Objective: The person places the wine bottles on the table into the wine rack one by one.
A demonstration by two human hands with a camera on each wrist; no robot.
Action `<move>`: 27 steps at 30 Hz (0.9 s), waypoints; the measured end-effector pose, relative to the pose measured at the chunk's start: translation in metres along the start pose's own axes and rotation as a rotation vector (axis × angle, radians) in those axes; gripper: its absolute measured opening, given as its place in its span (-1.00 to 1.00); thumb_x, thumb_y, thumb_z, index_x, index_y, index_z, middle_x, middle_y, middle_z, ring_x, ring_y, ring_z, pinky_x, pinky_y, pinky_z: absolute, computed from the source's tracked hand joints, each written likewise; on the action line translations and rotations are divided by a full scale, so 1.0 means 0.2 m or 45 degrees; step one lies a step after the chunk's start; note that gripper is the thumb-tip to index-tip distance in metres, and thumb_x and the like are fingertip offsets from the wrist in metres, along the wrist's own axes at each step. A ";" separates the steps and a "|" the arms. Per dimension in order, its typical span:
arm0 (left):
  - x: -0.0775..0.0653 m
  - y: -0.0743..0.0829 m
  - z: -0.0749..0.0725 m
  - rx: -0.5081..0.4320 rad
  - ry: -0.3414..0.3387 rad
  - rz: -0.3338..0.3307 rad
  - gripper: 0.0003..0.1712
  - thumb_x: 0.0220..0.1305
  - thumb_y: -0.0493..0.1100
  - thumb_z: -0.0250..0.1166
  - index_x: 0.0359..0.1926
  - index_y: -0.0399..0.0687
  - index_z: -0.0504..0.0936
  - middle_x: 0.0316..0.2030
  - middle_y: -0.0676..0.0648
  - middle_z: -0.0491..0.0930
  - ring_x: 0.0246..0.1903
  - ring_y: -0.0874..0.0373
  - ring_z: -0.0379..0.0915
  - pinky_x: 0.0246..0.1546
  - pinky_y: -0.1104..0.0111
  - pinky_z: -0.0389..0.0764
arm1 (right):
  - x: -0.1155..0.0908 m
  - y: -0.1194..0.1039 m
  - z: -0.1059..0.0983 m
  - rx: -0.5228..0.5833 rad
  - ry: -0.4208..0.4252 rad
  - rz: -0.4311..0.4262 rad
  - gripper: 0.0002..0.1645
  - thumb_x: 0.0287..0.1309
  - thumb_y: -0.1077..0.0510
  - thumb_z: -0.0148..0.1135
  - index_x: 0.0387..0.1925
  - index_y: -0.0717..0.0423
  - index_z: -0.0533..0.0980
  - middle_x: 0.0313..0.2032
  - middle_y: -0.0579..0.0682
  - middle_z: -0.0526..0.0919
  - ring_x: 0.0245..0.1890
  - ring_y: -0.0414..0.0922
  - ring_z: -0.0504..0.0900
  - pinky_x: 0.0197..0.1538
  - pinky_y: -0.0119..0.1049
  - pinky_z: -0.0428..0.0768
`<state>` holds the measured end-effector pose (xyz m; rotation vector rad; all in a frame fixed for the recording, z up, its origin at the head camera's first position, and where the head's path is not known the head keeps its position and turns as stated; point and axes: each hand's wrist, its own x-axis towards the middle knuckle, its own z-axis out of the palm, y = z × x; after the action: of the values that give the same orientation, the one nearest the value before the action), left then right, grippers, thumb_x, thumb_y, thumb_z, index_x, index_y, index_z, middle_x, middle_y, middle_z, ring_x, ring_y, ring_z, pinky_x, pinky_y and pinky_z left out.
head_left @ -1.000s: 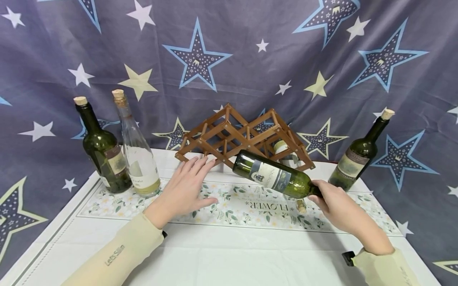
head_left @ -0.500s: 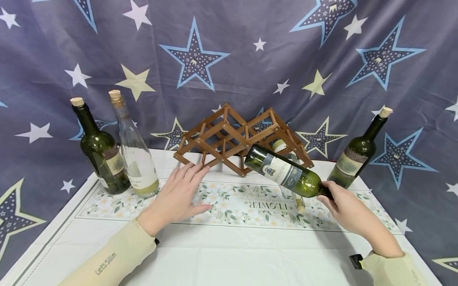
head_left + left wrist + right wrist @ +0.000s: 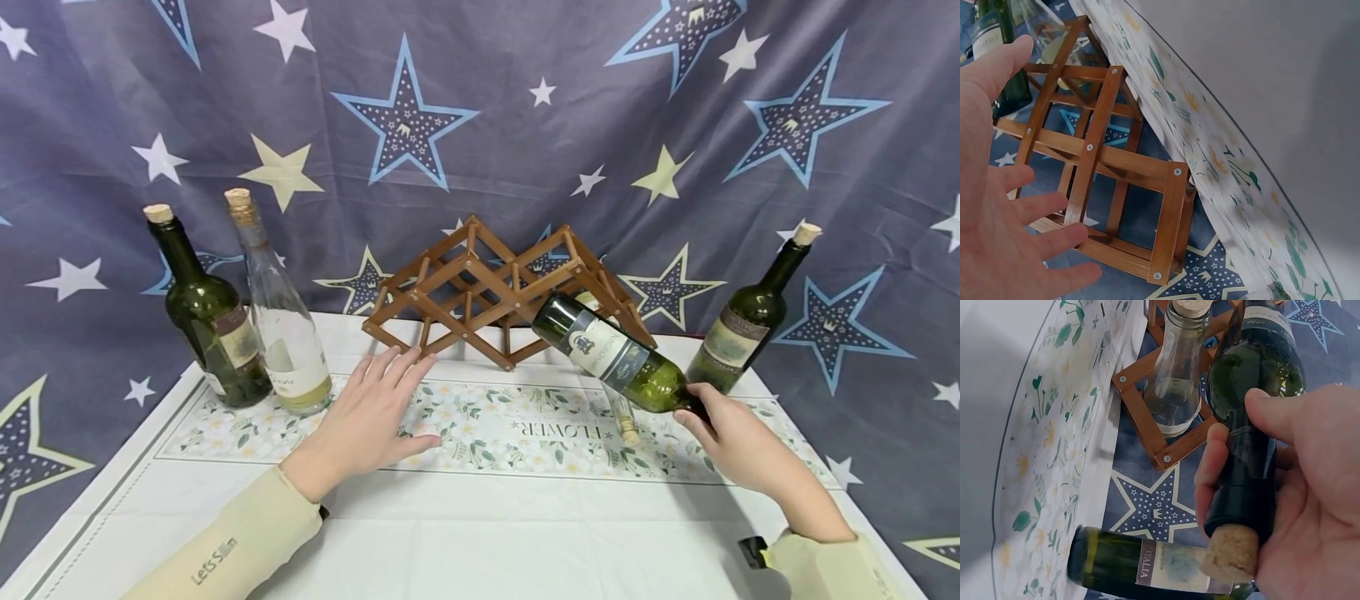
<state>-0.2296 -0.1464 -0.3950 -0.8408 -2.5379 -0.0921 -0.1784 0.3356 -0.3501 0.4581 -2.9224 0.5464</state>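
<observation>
My right hand (image 3: 738, 437) grips a dark green wine bottle (image 3: 607, 354) by its neck; the bottle slants up to the left, base toward the wooden wine rack (image 3: 468, 287). In the right wrist view its cork (image 3: 1232, 553) sticks out past my fingers. A clear bottle (image 3: 1172, 400) lies in the rack's right-hand lower slot, its neck pointing out toward me, partly hidden by the green bottle in the head view. My left hand (image 3: 367, 417) is spread with straight fingers, its fingertips in front of the rack's lower left side, holding nothing.
At the left stand a corked green bottle (image 3: 217, 333) and a corked clear bottle (image 3: 288, 350). Another green bottle (image 3: 738, 333) stands right of the rack. A floral runner (image 3: 480, 425) crosses the white table (image 3: 525, 542); a starry curtain (image 3: 495, 150) hangs behind.
The green bottle in my right hand has moved right and tilted more steeply, its base now in front of the rack's right part. My left hand has shifted slightly left and down in view.
</observation>
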 end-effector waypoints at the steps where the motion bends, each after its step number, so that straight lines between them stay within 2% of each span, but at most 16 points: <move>1: 0.00 0.00 0.00 -0.002 -0.002 0.000 0.27 0.03 0.70 0.05 0.56 0.00 0.15 0.44 -0.20 0.21 0.39 -0.25 0.09 0.34 -0.19 0.06 | 0.00 0.00 0.00 0.005 -0.002 0.007 -0.36 0.52 -0.03 -0.02 0.25 0.50 0.28 -0.22 0.13 0.62 -0.36 -0.14 0.57 -0.32 -0.14 0.51; 5: -0.01 0.00 0.00 -0.020 0.007 0.007 0.27 -0.02 0.61 0.23 0.55 -0.02 0.16 0.43 -0.21 0.22 0.38 -0.27 0.11 0.32 -0.21 0.09 | 0.00 0.00 0.00 0.024 -0.016 0.035 -0.35 0.52 -0.04 -0.02 0.24 0.51 0.28 -0.22 0.14 0.62 -0.32 -0.09 0.60 -0.31 -0.12 0.53; 8: -0.01 0.01 0.00 -0.024 0.009 0.006 0.27 -0.04 0.57 0.30 0.55 -0.02 0.16 0.43 -0.22 0.22 0.38 -0.27 0.11 0.30 -0.22 0.10 | 0.00 0.00 0.00 0.038 -0.038 0.066 -0.33 0.52 -0.05 -0.03 0.25 0.52 0.27 -0.18 0.18 0.62 -0.28 -0.06 0.62 -0.29 -0.12 0.54; 11: -0.01 0.01 -0.01 -0.018 0.007 0.003 0.27 -0.04 0.58 0.29 0.55 -0.02 0.17 0.43 -0.21 0.22 0.38 -0.27 0.11 0.31 -0.21 0.10 | 0.00 0.00 0.00 0.056 -0.059 0.096 -0.30 0.53 -0.08 -0.05 0.26 0.53 0.25 -0.15 0.23 0.62 -0.27 -0.03 0.62 -0.29 -0.12 0.54; 17: -0.01 0.01 -0.01 0.001 -0.012 0.005 0.28 0.01 0.65 0.16 0.56 -0.01 0.13 0.44 -0.21 0.21 0.38 -0.27 0.11 0.31 -0.21 0.10 | 0.01 -0.01 0.00 0.063 -0.045 0.120 -0.25 0.54 -0.12 -0.09 0.27 0.54 0.25 -0.06 0.34 0.60 -0.13 0.12 0.64 -0.16 0.03 0.58; 23: -0.01 0.01 0.00 -0.017 -0.012 0.006 0.28 -0.02 0.60 0.25 0.56 -0.01 0.12 0.43 -0.22 0.21 0.38 -0.27 0.10 0.32 -0.22 0.07 | 0.00 -0.05 -0.01 0.129 -0.057 0.144 -0.32 0.53 -0.14 -0.09 0.21 0.45 0.33 -0.26 0.09 0.60 -0.31 -0.07 0.59 -0.28 -0.13 0.53; 27: -0.01 0.01 -0.01 -0.005 -0.023 0.006 0.28 0.02 0.67 0.11 0.58 0.02 0.09 0.43 -0.21 0.21 0.38 -0.27 0.09 0.33 -0.20 0.06 | 0.00 -0.08 -0.01 0.204 -0.073 0.159 -0.45 0.53 -0.14 -0.08 0.06 0.31 0.41 -0.40 -0.01 0.55 -0.46 -0.12 0.50 -0.39 -0.19 0.47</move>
<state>-0.2275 -0.1464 -0.3947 -0.8527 -2.5536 -0.0884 -0.1742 0.3220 -0.3438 0.3146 -2.9895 0.8019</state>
